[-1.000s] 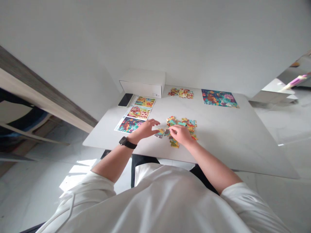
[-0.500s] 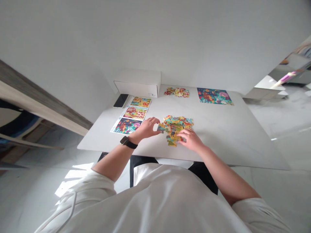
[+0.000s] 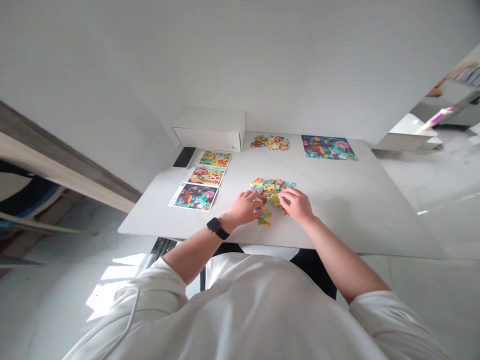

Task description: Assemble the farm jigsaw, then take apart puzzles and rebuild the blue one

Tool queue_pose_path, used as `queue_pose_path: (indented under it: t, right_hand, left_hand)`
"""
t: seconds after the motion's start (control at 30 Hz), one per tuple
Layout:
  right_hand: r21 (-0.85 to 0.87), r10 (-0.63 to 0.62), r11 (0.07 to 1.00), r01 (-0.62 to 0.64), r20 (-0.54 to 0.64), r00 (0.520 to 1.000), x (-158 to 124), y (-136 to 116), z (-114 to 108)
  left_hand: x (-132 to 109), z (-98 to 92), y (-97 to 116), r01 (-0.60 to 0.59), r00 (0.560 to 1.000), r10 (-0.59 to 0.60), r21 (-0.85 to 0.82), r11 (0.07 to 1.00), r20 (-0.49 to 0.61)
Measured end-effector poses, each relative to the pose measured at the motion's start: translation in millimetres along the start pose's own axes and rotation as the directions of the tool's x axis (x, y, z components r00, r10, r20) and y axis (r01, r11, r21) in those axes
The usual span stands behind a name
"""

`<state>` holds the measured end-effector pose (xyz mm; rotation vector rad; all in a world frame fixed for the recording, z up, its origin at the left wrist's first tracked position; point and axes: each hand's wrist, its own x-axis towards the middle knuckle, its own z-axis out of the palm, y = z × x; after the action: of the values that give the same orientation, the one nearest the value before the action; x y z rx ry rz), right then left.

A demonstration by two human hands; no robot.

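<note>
A pile of small colourful jigsaw puzzle pieces (image 3: 273,185), mostly yellow, green and blue, lies on the white table in front of me. My left hand (image 3: 244,208) rests palm down at the pile's left side, its fingers apart and touching pieces. On the right, my right hand (image 3: 297,204) has thumb and index finger pinched on a yellow-green puzzle piece (image 3: 275,200) over the middle of the pile. Both hands partly cover the pile. A few pieces (image 3: 264,220) reach out from it toward the near edge.
A printed sheet with three pictures (image 3: 195,196) lies left of the pile, with a phone (image 3: 184,157) behind it. A white box (image 3: 208,138) stands against the wall. Farther back are a second, reddish pile of pieces (image 3: 270,142) and an assembled-looking dark, colourful picture (image 3: 329,148).
My left hand has moved right, from beside the pile onto its left part. My right hand has shifted slightly up and now pinches a piece over the pile.
</note>
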<state>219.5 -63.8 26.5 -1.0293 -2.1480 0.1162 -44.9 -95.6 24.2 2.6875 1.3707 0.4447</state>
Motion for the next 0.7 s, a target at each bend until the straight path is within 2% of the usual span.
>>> queue_pose_path:
  t: [0.1,0.17,0.23,0.33,0.5,0.57,0.63,0.7]
  right_hand:
    - [0.037,0.092,0.995,-0.088,-0.143,0.985,16.5,2.3,-6.8]
    - [0.014,0.116,0.993,-0.115,-0.196,0.974,25.0,4.8,-8.0]
    - [-0.028,0.096,0.995,-0.1,-0.126,0.987,27.4,8.3,-5.6]
    - [-0.075,0.084,0.994,-0.079,0.067,0.994,15.3,16.2,0.0]
    - [-0.103,0.194,0.978,-0.183,0.104,0.976,-33.6,33.5,-9.2]
    - [-0.097,0.169,0.983,-0.153,0.188,0.968,-52.0,38.3,-18.1]
    - [-0.091,0.113,0.992,-0.092,0.269,0.956,-64.9,40.0,-26.3]
    - [-0.089,0.074,0.995,-0.049,0.304,0.95,-71.8,39.0,-32.7]
  left_hand:
    - [-3.0,1.4,-1.2,-0.032,0.999,0.031,0.015,0.999,0.012]
    - [-7.7,0.9,-1.2,-0.06,0.998,0.06,0.008,0.998,0.011]
    - [-14.0,0.3,0.7,-0.1,0.995,0.1,-0.007,0.995,0.015]
    - [-22.7,0.8,6.0,-0.171,0.984,0.171,-0.009,0.985,0.046]
    - [-25.8,2.7,15.0,-0.262,0.961,0.262,-0.008,0.965,0.085]
    - [-22.5,1.8,17.7,-0.31,0.945,0.313,-0.044,0.95,0.093]
    - [-16.2,-1.5,19.3,-0.322,0.943,0.327,-0.085,0.943,0.063]
    - [-6.6,-7.9,18.4,-0.273,0.962,0.271,-0.109,0.956,-0.032]
